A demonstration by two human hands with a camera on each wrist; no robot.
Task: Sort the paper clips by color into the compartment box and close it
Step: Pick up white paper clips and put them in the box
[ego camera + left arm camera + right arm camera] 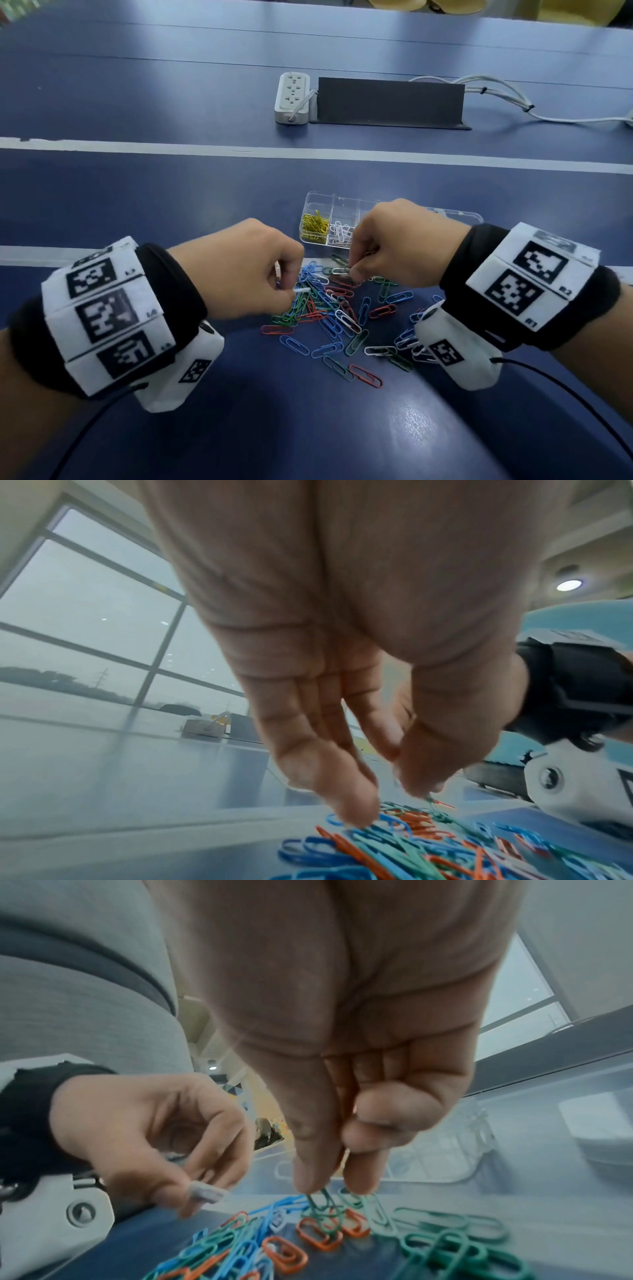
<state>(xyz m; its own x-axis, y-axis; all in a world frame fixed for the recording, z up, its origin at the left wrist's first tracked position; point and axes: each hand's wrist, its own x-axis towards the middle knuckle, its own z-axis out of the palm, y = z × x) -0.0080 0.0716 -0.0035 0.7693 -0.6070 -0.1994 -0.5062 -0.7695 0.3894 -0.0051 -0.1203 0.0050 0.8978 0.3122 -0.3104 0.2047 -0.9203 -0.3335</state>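
Observation:
A loose pile of blue, green, red and white paper clips (342, 318) lies on the blue table. Behind it stands the clear compartment box (310, 200), with yellow clips (314, 224) in its left compartment and white clips (342, 233) in the one beside it. The lid (459, 216) lies open to the right, partly hidden by my right hand. My left hand (291, 290) pinches a few white clips (205, 1195) over the pile's left edge. At the pile's far edge, my right hand (325, 1191) pinches a green clip (322, 1204) between thumb and forefinger.
A white power strip (291, 97) and a dark upright panel (390, 101) stand farther back, with white cables (507, 99) trailing to the right. A white stripe (137, 148) crosses the table beyond the box.

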